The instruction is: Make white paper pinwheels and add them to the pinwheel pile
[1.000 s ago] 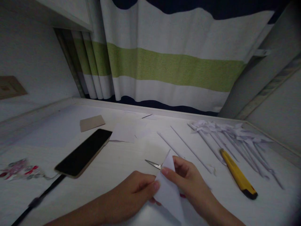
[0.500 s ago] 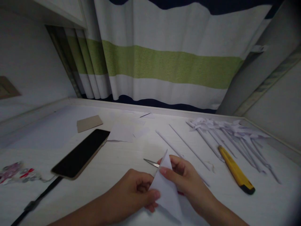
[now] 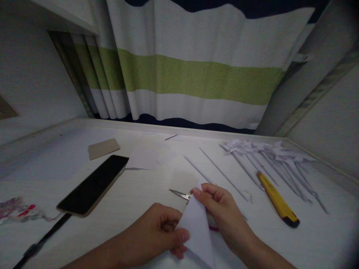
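Between my two hands is a piece of white paper (image 3: 196, 229), folded to a pointed shape with its tip upward. My left hand (image 3: 168, 229) pinches its left edge between thumb and fingers. Near the tip, my right hand (image 3: 217, 200) grips the paper with the thumb in front and the fingers behind. A pair of scissors (image 3: 179, 194) lies on the table behind the paper; the blades point left, a bit of red handle shows by my right palm, and the middle is hidden.
On the left are a black phone (image 3: 94, 185) with a strap, a cardboard piece (image 3: 103, 148) and small trinkets (image 3: 19, 209). White paper sheets (image 3: 143, 157) lie behind. To the right are rolled paper sticks (image 3: 221, 172), a yellow box cutter (image 3: 277, 200) and several paper pinwheels (image 3: 269, 153).
My right hand has shifted slightly along the paper near its tip. The whole view has moved a little, so the table things appear slightly further left. Both hands keep their hold.
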